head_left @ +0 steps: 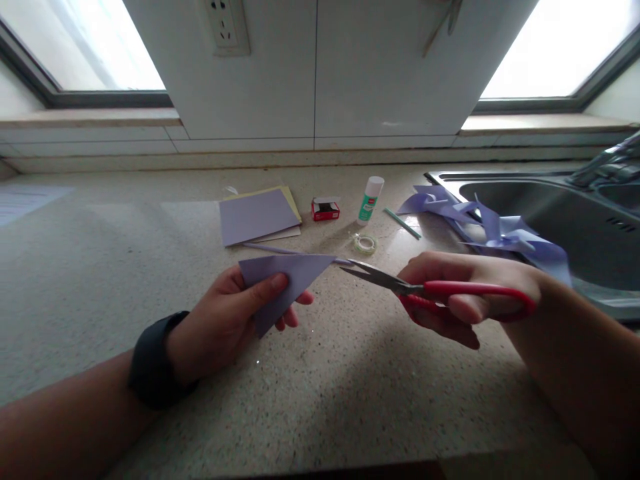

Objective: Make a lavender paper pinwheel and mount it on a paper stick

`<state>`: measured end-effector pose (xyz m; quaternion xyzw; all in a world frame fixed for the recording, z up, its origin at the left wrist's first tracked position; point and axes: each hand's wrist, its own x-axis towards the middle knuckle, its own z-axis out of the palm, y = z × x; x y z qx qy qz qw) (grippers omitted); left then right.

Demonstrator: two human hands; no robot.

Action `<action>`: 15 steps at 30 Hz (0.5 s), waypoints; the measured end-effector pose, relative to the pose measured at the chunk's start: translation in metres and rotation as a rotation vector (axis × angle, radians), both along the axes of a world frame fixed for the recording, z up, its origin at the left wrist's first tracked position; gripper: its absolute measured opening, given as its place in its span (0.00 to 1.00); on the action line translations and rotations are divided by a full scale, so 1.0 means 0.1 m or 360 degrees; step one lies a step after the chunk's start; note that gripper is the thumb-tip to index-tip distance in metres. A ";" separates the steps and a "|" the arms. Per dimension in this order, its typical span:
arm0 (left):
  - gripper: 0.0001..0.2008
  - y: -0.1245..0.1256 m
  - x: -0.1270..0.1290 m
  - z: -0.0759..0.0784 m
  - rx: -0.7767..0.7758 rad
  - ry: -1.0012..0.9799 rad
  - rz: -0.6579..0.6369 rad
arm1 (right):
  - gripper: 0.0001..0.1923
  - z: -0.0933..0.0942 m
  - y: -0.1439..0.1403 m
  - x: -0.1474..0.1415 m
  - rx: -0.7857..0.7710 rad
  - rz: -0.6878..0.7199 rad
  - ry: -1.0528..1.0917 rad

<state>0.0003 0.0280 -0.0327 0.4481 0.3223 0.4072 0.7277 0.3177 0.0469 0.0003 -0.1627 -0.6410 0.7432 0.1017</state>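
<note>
Your left hand pinches a folded lilac paper triangle above the table, thumb on top. Your right hand is closed through the red-handled scissors, whose blades are slightly parted with tips just at the triangle's right corner. No cut shows in this piece, so the cutting seems barely begun. Lilac paper scraps lie by the sink.

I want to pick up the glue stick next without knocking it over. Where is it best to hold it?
Take the glue stick around the middle of its round body, below the white cap, coming from the front. It leans a little, so a grip from above is less sure. The red box and tape roll lie close by.
</note>
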 end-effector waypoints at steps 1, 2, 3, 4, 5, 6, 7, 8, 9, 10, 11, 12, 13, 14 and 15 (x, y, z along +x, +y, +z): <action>0.08 0.00 0.00 0.00 -0.0015 -0.0018 0.0000 | 0.18 -0.01 0.00 -0.01 0.0002 0.0007 0.0027; 0.08 0.01 0.00 0.00 -0.0022 -0.0029 -0.0001 | 0.18 -0.02 0.00 -0.01 -0.0004 0.0008 0.0053; 0.08 0.01 0.00 0.00 -0.0026 -0.0028 0.0003 | 0.18 -0.02 -0.01 -0.01 -0.0016 0.0006 0.0081; 0.08 0.00 0.00 0.00 -0.0027 -0.0021 0.0003 | 0.18 -0.03 -0.01 -0.02 -0.0029 0.0004 0.0101; 0.08 0.00 0.00 -0.01 -0.0025 -0.0010 -0.0004 | 0.18 -0.03 -0.01 -0.02 -0.0040 0.0008 0.0113; 0.08 0.00 0.00 -0.01 -0.0019 -0.0003 -0.0013 | 0.18 -0.04 -0.02 -0.01 -0.0045 0.0014 0.0112; 0.08 0.00 -0.01 -0.01 -0.0009 -0.0004 -0.0025 | 0.18 -0.04 -0.02 -0.01 -0.0046 0.0020 0.0107; 0.07 0.00 -0.01 -0.02 -0.0001 -0.0008 -0.0040 | 0.17 -0.04 -0.02 -0.01 -0.0041 0.0028 0.0110; 0.07 0.00 -0.01 -0.02 0.0002 -0.0014 -0.0056 | 0.17 -0.04 -0.02 0.00 -0.0031 0.0036 0.0110; 0.07 0.00 -0.01 -0.02 0.0001 -0.0022 -0.0071 | 0.17 -0.03 -0.02 0.00 -0.0019 0.0041 0.0108; 0.07 0.00 -0.01 -0.02 -0.0008 -0.0026 -0.0079 | 0.17 -0.03 -0.02 0.00 -0.0004 0.0043 0.0098; 0.07 0.00 -0.01 -0.02 -0.0022 -0.0024 -0.0083 | 0.18 -0.03 -0.02 0.00 0.0013 0.0044 0.0087; 0.08 0.00 -0.01 -0.01 -0.0030 -0.0021 -0.0084 | 0.18 -0.02 -0.02 0.00 0.0030 0.0044 0.0071; 0.08 0.00 0.00 -0.01 -0.0034 -0.0015 -0.0075 | 0.18 -0.02 -0.02 0.00 0.0043 0.0044 0.0057; 0.08 0.00 0.00 -0.01 -0.0031 -0.0014 -0.0063 | 0.18 -0.02 -0.01 0.00 0.0052 0.0044 0.0051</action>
